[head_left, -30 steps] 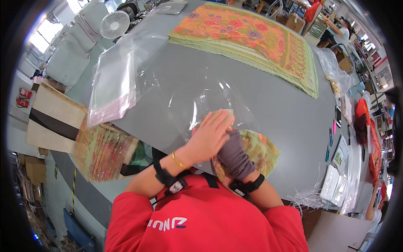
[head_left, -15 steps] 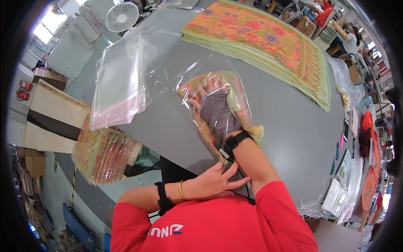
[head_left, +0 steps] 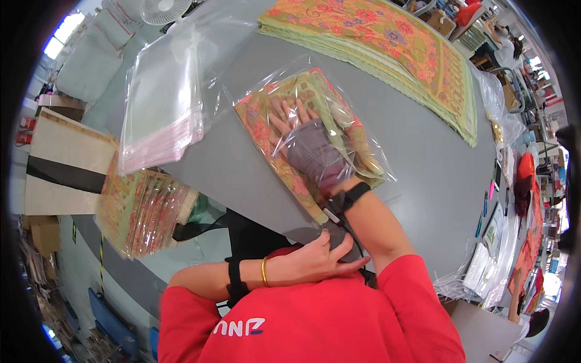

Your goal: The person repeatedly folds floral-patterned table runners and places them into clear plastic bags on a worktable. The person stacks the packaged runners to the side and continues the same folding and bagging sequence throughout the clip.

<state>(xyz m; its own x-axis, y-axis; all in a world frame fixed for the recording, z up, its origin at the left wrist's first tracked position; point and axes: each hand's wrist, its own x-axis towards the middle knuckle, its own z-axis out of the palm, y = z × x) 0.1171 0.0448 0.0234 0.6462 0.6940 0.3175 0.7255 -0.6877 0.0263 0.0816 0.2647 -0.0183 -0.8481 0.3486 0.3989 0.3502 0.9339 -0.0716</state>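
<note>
My right hand, in a grey-purple fingerless covering, is inside a clear plastic bag. Its bare fingers are spread flat on a folded orange-and-green floral cloth in the same bag. The cloth's right part is bunched along a pale green scalloped edge. A black strap with a small device circles my right wrist. My left hand is by the table's near edge, just below the bag's near end, with its fingers apart. Whether its fingertips touch the film is unclear.
A stack of clear bags lies left of the cloth. Folded floral cloths are piled at the far side. Bagged cloths stand at the lower left. Pens and plastic packets lie along the right edge.
The cloth has spread out flatter and wider inside the bag, its left part now smooth to the bag's side. My right hand stays inside; my left hand has barely moved.
</note>
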